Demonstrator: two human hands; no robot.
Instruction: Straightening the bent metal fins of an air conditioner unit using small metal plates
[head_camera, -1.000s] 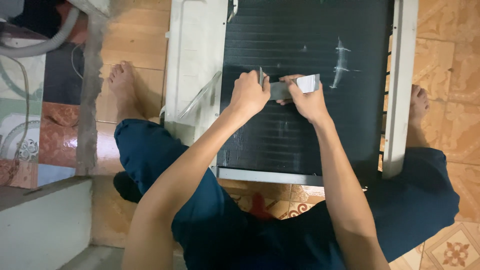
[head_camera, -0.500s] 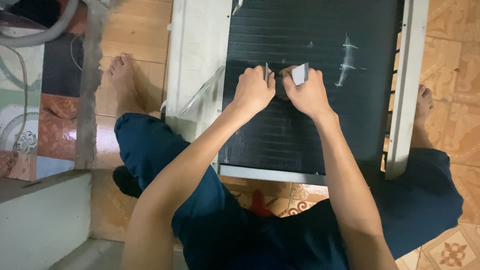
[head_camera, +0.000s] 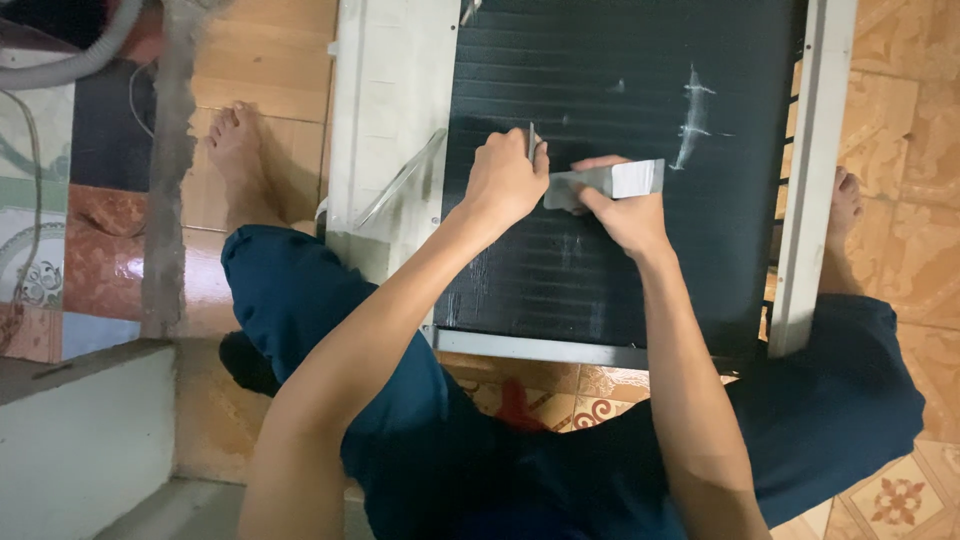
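Observation:
A large black finned panel (head_camera: 620, 90) in a white metal frame (head_camera: 390, 100) lies flat on the floor between my legs. My left hand (head_camera: 505, 180) is fisted over the panel's middle, gripping a thin metal blade (head_camera: 531, 140) that sticks up from the fist. My right hand (head_camera: 625, 212) pinches a grey flat strip (head_camera: 612, 181) that lies across the fins, touching my left hand. A white scratched mark (head_camera: 692, 120) shows on the fins just beyond the strip.
My bare feet (head_camera: 235, 150) rest on orange floor tiles on both sides of the frame. A grey hose (head_camera: 70, 60) and a concrete step (head_camera: 85, 430) lie at the left. Patterned tiles (head_camera: 900, 490) are at the lower right.
Both hands have stayed over the middle of the panel. The grey strip has turned to lie more level, sticking out to the right of my right hand.

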